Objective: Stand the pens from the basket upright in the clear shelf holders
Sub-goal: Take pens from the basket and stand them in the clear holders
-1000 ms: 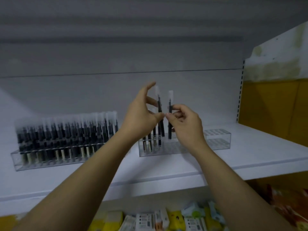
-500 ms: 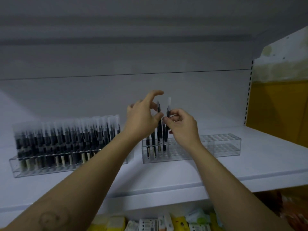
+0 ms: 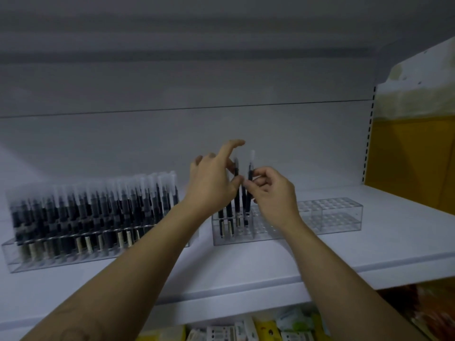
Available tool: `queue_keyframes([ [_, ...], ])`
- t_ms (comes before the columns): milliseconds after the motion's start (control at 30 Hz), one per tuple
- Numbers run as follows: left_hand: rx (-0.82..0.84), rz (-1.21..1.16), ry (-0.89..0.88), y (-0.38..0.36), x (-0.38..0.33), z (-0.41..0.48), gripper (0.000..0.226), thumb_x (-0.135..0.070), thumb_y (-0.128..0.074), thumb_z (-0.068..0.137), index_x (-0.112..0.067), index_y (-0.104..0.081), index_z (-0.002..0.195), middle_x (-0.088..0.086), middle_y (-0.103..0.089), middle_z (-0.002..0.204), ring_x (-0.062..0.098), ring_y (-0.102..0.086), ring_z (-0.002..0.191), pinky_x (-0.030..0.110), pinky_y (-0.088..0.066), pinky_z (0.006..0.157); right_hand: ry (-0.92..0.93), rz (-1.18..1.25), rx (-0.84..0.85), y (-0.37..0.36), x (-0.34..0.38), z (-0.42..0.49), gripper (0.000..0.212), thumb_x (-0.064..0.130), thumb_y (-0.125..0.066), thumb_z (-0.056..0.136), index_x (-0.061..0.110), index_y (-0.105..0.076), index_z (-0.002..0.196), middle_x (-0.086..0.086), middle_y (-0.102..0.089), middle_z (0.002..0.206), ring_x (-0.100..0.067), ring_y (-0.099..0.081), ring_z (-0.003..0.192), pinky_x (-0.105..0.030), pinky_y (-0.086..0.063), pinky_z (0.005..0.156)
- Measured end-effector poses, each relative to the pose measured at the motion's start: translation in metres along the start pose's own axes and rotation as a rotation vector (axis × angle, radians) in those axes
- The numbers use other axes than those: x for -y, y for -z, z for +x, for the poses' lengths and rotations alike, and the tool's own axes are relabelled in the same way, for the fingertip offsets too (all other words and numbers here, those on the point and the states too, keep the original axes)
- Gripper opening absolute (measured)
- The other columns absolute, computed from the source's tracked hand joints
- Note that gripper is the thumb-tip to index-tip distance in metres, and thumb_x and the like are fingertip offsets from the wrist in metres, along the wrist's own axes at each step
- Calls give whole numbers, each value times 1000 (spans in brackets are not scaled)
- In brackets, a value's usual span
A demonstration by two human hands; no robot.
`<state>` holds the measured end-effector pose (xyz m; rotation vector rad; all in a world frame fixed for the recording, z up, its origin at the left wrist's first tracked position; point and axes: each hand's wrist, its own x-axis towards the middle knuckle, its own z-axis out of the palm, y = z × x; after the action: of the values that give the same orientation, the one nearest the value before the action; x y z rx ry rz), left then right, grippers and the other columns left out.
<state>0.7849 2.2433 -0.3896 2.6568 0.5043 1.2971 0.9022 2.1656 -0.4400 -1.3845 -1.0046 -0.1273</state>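
Two dark pens (image 3: 236, 193), frosted caps up, held upright over the right clear holder (image 3: 330, 217), left end; left clear holder (image 3: 14, 257) packed full.

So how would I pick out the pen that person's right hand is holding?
Find the white shelf, then the nearly empty clear holder on its right side. A few dark pens stand at that holder's left end. Yours is the rightmost pen, pinched by the right hand, its pale cap sticking up above the fingers.
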Motion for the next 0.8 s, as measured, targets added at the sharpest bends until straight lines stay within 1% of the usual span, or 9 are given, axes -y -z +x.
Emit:
queue_keyframes([
  [67,19,17,-11,0,1,-2,71,-27,-71,85,-38,-28,140,-14,-54,89,12,-56,98,39,-24,110,-6,-83,32,0,-4,-3,16,24,-72,86,29,-57,87,8,-60,72,-7,-58,64,-27,-54,66],
  [133,29,5,-12,-1,3,-4,65,-25,-70,85,-35,-31,135,-13,-55,91,13,-55,97,38,-24,110,-11,-148,61,1,-7,-4,16,26,-73,85,31,-58,85,10,-60,69,-7,-57,62,-34,-56,68],
  [200,37,-10,-13,-1,5,-6,59,-23,-70,84,-30,-35,131,-10,-56,94,14,-52,100,35,-26,106,-8,-202,81,2,-9,-6,13,27,-73,85,28,-60,87,10,-60,69,-9,-58,63,-38,-56,70],
  [267,44,-7,-18,-2,5,-7,54,-22,-68,85,-27,-38,130,-9,-54,97,16,-48,106,34,-28,104,0,-260,97,3,-9,-7,12,28,-72,85,24,-62,91,11,-61,71,-11,-60,66,-37,-56,70],
  [367,46,7,-16,-6,6,-10,52,-22,-68,86,-24,-40,129,-8,-50,103,17,-43,113,37,-31,105,23,-328,130,3,-8,-11,13,28,-72,85,25,-62,92,12,-62,73,-10,-61,70,-32,-54,70],
  [467,20,97,-20,-10,10,-11,49,-25,-70,85,-21,-45,127,-1,-46,124,20,-37,123,37,-32,105,56,-361,131,3,-8,-14,15,29,-73,85,28,-58,89,12,-62,73,-9,-60,70,-27,-50,67],
  [533,12,125,-14,-12,13,-12,47,-26,-70,84,-21,-48,125,1,-41,132,21,-33,127,36,-29,106,74,-373,119,3,-9,-15,17,30,-73,85,29,-56,89,13,-61,72,-10,-60,71,-26,-49,67],
  [633,3,119,-16,-14,14,-13,47,-27,-69,84,-20,-49,126,1,-43,131,20,-34,127,34,-28,105,84,-395,114,3,-9,-16,16,32,-71,86,28,-57,92,14,-61,72,-8,-60,71,-26,-49,67],
  [800,8,110,-8,-13,14,-13,47,-26,-69,84,-20,-48,125,0,-45,131,20,-33,128,35,-29,105,76,-412,116,2,-10,-17,17,33,-69,87,26,-59,99,16,-58,72,-8,-59,72,-31,-52,70],
])
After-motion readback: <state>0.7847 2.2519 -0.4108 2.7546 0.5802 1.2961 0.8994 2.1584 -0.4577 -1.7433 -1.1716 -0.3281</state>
